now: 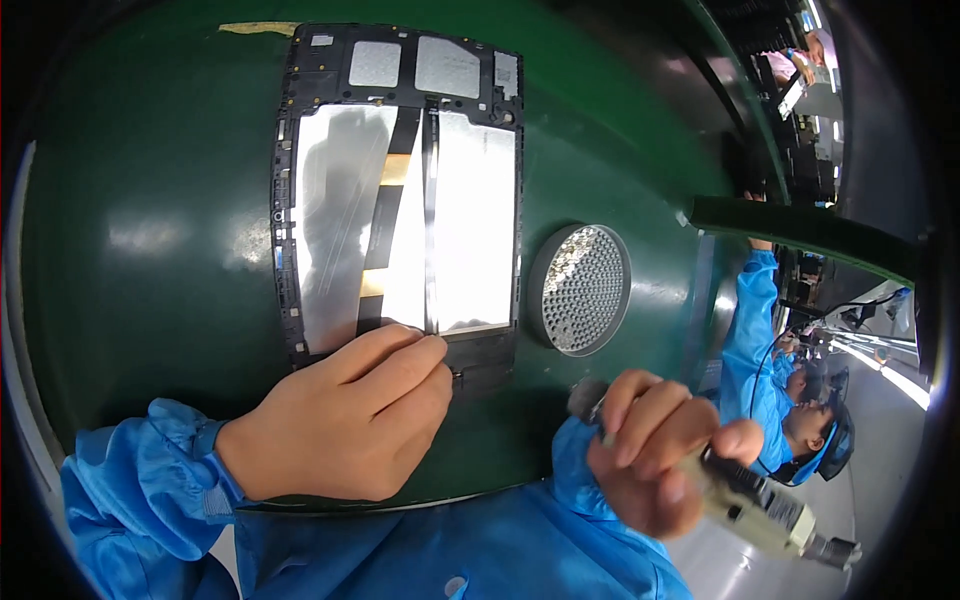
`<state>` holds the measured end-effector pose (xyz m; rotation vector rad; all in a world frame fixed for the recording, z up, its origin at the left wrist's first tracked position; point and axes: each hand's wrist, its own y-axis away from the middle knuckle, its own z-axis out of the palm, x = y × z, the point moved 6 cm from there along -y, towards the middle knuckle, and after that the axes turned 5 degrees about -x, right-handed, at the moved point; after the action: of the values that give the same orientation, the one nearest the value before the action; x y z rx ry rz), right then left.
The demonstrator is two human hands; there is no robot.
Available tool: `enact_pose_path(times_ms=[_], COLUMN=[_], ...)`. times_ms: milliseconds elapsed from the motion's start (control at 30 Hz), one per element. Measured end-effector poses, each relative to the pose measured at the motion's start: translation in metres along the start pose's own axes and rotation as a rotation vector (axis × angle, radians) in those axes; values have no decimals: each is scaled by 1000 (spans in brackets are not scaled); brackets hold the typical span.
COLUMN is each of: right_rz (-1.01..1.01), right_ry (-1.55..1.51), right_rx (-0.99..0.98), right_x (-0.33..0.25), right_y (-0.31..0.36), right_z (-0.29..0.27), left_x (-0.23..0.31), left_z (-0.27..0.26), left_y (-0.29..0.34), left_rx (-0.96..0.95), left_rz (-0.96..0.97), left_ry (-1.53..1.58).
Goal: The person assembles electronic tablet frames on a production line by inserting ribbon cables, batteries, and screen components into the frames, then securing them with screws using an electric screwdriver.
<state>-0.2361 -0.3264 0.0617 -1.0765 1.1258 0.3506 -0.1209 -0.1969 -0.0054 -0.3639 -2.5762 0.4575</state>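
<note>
A tablet housing (478, 357) lies on the green work surface, its black frame around shiny silver panels and a dark strip with gold patches. My left hand (350, 420) rests over its near edge, fingers curled and pressed together; whatever they pinch is hidden beneath them. A small dark tip shows beside those fingers. My right hand (650, 440) is raised to the right of the housing, wrapped around a pale beige electric screwdriver (755, 500). The tool lies aslant and is partly blurred, with one end pointing to the lower right.
To the right of the housing stands a round metal dish (585, 290) with a dimpled, perforated-looking floor. A green bar (800, 230) crosses at the right. Beyond it sits a co-worker in a blue sleeve (750, 330). A yellowish strip (258, 28) lies at the far left.
</note>
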Motion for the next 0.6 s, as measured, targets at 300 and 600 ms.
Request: enact_pose_path(times_ms=[300, 600], right_rz=[138, 178], right_ry=[-24, -98], right_rx=[-111, -154], right_x=[23, 33], right_y=[-2, -3], right_z=[35, 28], left_x=[-7, -9], left_z=[5, 12], left_y=[-5, -11], left_rx=[26, 79], left_rz=[-1, 13], left_ry=[87, 102])
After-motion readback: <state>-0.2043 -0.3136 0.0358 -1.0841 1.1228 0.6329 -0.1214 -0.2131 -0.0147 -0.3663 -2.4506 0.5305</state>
